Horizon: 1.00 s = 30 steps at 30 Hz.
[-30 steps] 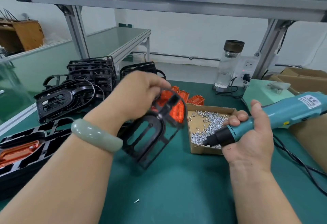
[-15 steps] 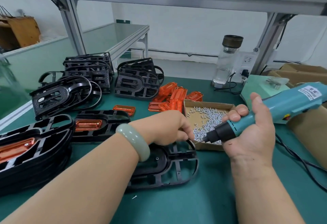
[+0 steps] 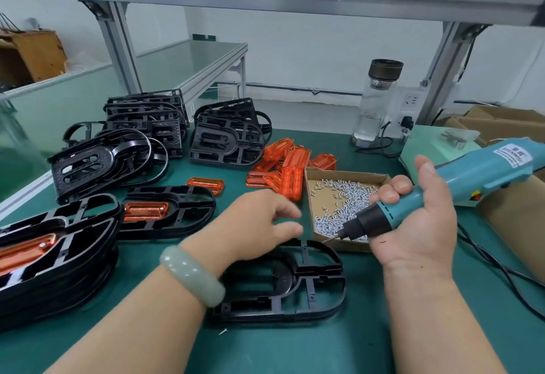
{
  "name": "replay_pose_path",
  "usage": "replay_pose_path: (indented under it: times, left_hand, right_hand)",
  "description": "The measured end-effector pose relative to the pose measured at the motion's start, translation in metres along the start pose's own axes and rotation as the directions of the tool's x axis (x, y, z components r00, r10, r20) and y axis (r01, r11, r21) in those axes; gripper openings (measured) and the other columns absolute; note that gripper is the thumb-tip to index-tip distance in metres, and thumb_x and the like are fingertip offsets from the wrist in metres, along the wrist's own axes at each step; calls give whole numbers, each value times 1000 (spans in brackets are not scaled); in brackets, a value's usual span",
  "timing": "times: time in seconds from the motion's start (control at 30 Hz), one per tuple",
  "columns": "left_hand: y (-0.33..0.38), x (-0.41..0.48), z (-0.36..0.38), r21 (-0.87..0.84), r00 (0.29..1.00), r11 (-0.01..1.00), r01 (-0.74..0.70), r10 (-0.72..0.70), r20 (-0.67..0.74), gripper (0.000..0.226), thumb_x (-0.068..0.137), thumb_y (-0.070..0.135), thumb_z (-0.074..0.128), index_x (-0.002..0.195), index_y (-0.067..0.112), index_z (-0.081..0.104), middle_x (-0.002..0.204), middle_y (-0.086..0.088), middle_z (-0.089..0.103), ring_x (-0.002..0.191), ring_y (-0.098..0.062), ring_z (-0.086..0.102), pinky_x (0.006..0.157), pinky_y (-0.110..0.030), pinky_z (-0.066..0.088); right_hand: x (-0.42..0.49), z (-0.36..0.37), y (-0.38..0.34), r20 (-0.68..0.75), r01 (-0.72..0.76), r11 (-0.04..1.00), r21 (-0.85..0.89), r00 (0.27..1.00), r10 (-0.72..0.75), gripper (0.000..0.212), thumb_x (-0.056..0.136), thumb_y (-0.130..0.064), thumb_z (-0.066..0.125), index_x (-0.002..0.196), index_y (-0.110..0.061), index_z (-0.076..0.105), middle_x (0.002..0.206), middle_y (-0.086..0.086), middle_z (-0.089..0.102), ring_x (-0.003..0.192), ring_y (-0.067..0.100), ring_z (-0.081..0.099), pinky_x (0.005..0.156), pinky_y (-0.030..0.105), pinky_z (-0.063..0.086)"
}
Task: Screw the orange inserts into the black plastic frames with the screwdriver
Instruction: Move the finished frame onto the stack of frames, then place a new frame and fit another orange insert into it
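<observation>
Near edge: one loose screw (image 3: 223, 331) on the green bench mat (image 3: 295, 350). Just beyond it, the empty black plastic oval frame (image 3: 283, 282) you had up in the air a sec ago now lies flat in front of you, no insert in it yet. Your left hand (image 3: 259, 220) has let go of it & reaches far-right, fingers loosely spread, holding nothing. Your right hand (image 3: 413, 223) is wrapped round the teal electric screwdriver (image 3: 460, 179), as before. Its bit is down among the small silver screws (image 3: 345, 199) in the shallow cardboard box (image 3: 320, 196). At left, a stack of finished frames (image 3: 53, 261). Farther, the pile of clear orange plastic inserts (image 3: 283, 167) sits just left of the box. That's prob. your next pick: seat an insert first, drive screws after. Far left, stacks of bare black frames (image 3: 227, 140).
</observation>
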State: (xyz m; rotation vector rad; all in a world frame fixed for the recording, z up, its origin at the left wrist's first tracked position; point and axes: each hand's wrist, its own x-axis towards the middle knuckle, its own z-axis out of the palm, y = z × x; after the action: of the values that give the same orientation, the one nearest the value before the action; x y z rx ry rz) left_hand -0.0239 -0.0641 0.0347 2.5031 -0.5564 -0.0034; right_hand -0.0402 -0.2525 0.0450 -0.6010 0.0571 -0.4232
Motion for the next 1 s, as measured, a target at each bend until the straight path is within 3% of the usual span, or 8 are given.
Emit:
replay_pose_path:
  times: [0.1, 0.23, 0.4, 0.5, 0.57, 0.67, 0.83, 1.0]
  left_hand:
    - [-18, -14, -7, 102, 982, 987, 121, -134, 136, 40, 78, 42, 71, 116, 29, 66, 102, 19, 62, 91, 4, 53, 85, -12, 37]
    - [-14, -20, 8, 65, 981, 994, 90, -99, 166, 23, 82, 31, 69, 105, 34, 70, 94, 19, 67, 79, 10, 53, 70, 1, 34]
    - [-14, -17, 10, 49, 978, 991, 125, -132, 159, 37, 78, 41, 71, 113, 32, 66, 103, 16, 67, 91, 4, 60, 85, -12, 43]
    - [-14, -2, 2, -18, 990, 990, 137, -136, 32, 38, 81, 42, 68, 117, 30, 63, 93, 18, 64, 86, 5, 59, 79, -9, 40]
    - [-13, 16, 1, 26, 986, 991, 132, -128, -106, 40, 86, 36, 63, 126, 28, 57, 110, 11, 63, 104, -9, 59, 90, -19, 40]
    - [-12, 45, 10, 115, 976, 984, 139, -116, -183, 52, 90, 28, 58, 140, 25, 40, 139, 1, 48, 125, -20, 46, 103, -30, 34]
    - [-21, 71, 28, 298, 993, 948, 115, -117, -10, 63, 95, 11, 49, 147, 31, 20, 157, 0, 13, 144, -26, 10, 115, -44, 23]
    - [-23, 64, 27, 373, 998, 928, -22, 44, -52, 34, 94, 19, 49, 127, 23, 55, 130, -3, 54, 124, -25, 46, 101, -39, 39]
  right_hand:
    - [-1, 0, 2, 0, -14, 1000, 4, 1000, 14, 5, 97, -25, 53, 101, -25, 56, 58, -8, 46, 46, 6, 43, 53, 17, 41]
    - [-2, 1, 4, 22, -27, 1000, 5, 999, 27, 5, 97, -24, 53, 101, -24, 56, 57, -8, 47, 45, 6, 44, 51, 16, 42]
    - [-2, 0, 5, 31, -24, 1000, 0, 999, 24, 5, 97, -24, 52, 101, -24, 56, 57, -8, 47, 45, 6, 44, 50, 16, 42]
    - [-1, 0, 5, 25, -27, 1000, 2, 999, 27, 6, 97, -24, 52, 101, -24, 56, 57, -8, 47, 45, 6, 44, 50, 16, 42]
    - [-1, 0, 5, 21, -26, 1000, 0, 999, 26, 5, 97, -24, 52, 100, -24, 56, 56, -8, 47, 45, 6, 44, 50, 16, 42]
    - [-1, 0, 6, 18, -20, 1000, -4, 1000, 20, 5, 98, -24, 51, 100, -24, 55, 56, -8, 47, 45, 6, 43, 50, 16, 41]
    - [0, 1, 6, 16, -5, 1000, -14, 1000, 5, 6, 98, -22, 51, 103, -22, 54, 55, -7, 47, 44, 7, 43, 50, 17, 43]
    - [-2, 0, 8, 27, -17, 1000, -21, 999, 18, 6, 97, -23, 51, 102, -23, 55, 55, -8, 47, 44, 6, 44, 49, 17, 42]
